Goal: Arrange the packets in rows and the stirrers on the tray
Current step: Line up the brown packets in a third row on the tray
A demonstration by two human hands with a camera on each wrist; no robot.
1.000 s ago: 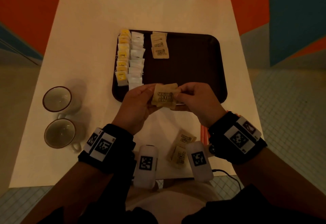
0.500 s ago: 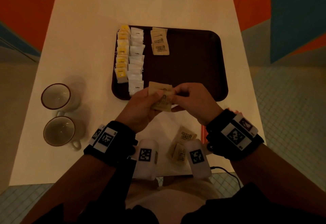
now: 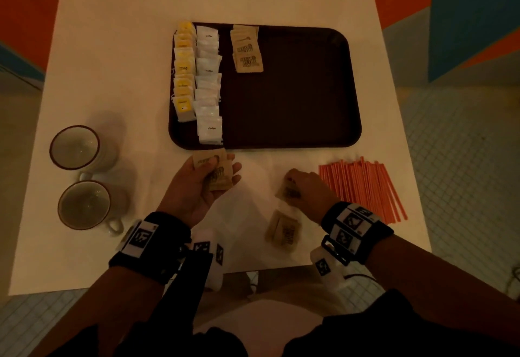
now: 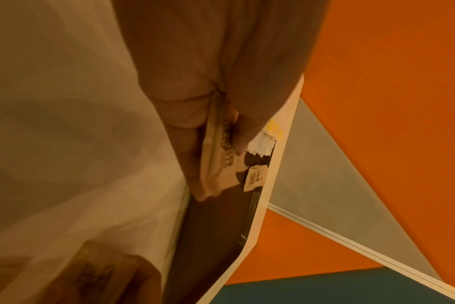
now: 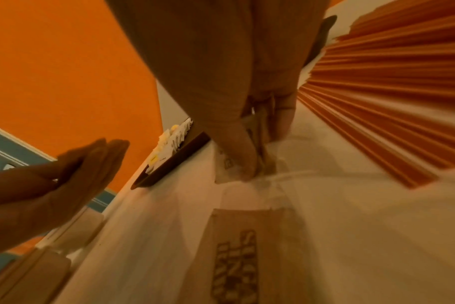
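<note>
Moved: both hands parted; right hand (image 3: 305, 188) dropped to the white table (image 3: 118, 47), now pinching a brown paper sugar packet (image 3: 288, 192).
Left hand (image 3: 197, 188): holds a small stack of brown packets (image 3: 218, 169) under its thumb, just short of the dark brown plastic tray (image 3: 295, 103).
Meaning: brown row looks barely started; orange stirrers (image 3: 363, 188) lie off-tray.
Right wrist view: shows fingertips (image 5: 247, 164) curled on the packet, which the hand's back partly hides from above.

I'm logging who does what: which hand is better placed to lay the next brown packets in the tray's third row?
Left, probably. The left hand already holds brown packets just short of the tray; the right hand is down on a loose packet.
</note>
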